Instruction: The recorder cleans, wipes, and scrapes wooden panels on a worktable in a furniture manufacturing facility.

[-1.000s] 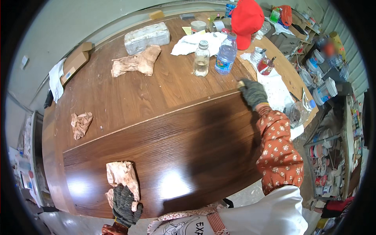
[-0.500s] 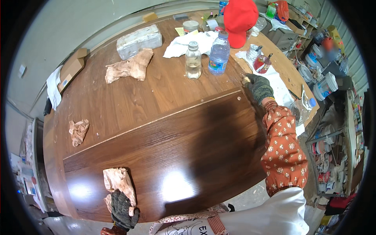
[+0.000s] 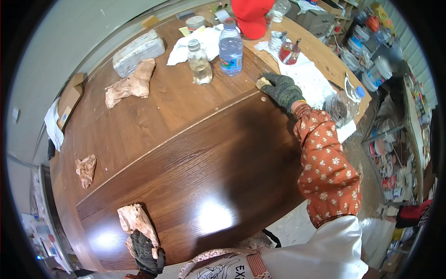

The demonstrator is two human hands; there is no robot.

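Observation:
A dark brown wood panel with a glossy surface lies on the brown wooden table. My left hand, in a dark knit glove, is closed around a crumpled tan cloth at the panel's near left. At the panel's far right corner, my gloved right hand pinches a small pale pad, perhaps a piece of sponge. The pad is just beyond a small round spot on the panel. A red flowered sleeve covers my right forearm.
A clear jar and a plastic bottle stand beyond the panel. Right of them are a red pot with brushes and white paper. Another tan cloth, a whitish block and a crumpled cloth lie leftward.
The whole view has shifted, with far objects now further left and higher. My right hand with the pad has moved slightly left along the panel's far edge. The left hand stays on its cloth.

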